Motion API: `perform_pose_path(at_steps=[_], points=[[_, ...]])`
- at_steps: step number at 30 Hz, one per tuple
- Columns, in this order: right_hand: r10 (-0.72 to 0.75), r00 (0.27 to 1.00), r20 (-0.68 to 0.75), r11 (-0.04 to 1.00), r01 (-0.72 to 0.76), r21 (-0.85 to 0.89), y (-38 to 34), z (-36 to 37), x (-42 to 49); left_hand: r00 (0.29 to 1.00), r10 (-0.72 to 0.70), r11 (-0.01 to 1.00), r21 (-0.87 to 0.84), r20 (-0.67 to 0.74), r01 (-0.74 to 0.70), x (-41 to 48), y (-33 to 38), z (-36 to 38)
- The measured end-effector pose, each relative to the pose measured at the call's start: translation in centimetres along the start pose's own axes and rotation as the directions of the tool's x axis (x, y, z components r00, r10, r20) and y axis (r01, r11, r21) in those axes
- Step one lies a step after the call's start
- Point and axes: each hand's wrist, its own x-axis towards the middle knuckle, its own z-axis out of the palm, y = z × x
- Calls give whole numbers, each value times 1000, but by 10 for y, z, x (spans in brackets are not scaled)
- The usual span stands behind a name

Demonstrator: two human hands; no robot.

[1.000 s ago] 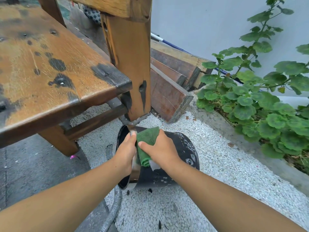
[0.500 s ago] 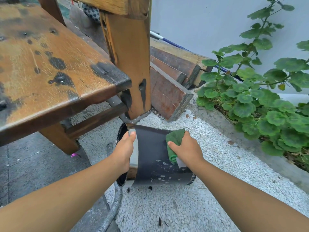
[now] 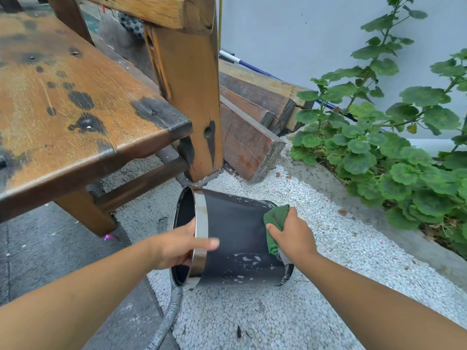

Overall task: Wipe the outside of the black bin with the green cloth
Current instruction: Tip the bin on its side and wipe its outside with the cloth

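Wiping under way: the black bin [image 3: 237, 238] lies on its side on white gravel [image 3: 336, 238]. The left hand [image 3: 177, 246] grips its chrome rim [image 3: 201, 218], and the right hand [image 3: 294, 236] clutches the bunched green cloth [image 3: 275, 218] against the wall near the base. Next, likely, the bin needs rolling to bring its speckled lower side up.

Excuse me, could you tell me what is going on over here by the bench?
A person is wiping a black bin that lies on its side on white gravel next to a wooden bench. The left hand grips the bin's metal rim to steady it. The right hand holds a bunched green cloth against the outer wall near the base end. White specks show low on the wall.
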Motion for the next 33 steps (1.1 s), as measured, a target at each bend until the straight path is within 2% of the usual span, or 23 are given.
perform_pose_path(at_steps=[2, 3, 5, 8, 11, 15, 19, 23, 27, 30, 33], points=[[2, 1000, -4, 1000, -2, 8, 6, 0, -2, 994, -77, 985, 159, 83, 63, -4, -9, 4], [9, 1000, -2, 1000, -9, 14, 9, 0, -3, 991, -92, 982, 172, 97, 75, -4, -13, 7], [26, 1000, 4, 999, -26, 35, 13, -2, -4, 995, -50, 997, 64, 83, 44, -3, -19, 18], [73, 997, -1, 991, -72, 108, 14, -10, -2, 995, 83, 991, -97, -61, -89, -2, -15, 35], [98, 995, -35, 959, -85, 270, 0, -25, 1, 938, 190, 977, -42, -291, -211, -3, -1, 43], [10, 999, -54, 844, 20, 536, -41, -47, -4, 879, 221, 970, -1, -423, -244, -7, 26, 39], [-118, 993, -8, 746, 94, 660, -86, -63, -16, 827, 190, 976, 7, -529, -220, 0, 43, 35], [-206, 973, 103, 758, 92, 645, -119, -62, -30, 776, 127, 971, -80, -618, -223, 10, 39, 39], [-210, 962, 173, 865, 101, 491, -129, -41, -43, 762, 84, 947, -185, -642, -261, 16, 34, 42], [-162, 974, 158, 908, 85, 410, -127, -29, -48, 771, 32, 933, -258, -636, -250, 21, 34, 47], [-193, 976, 97, 943, 158, 292, -125, -25, -47, 766, 33, 931, -260, -643, -258, 23, 34, 46]])
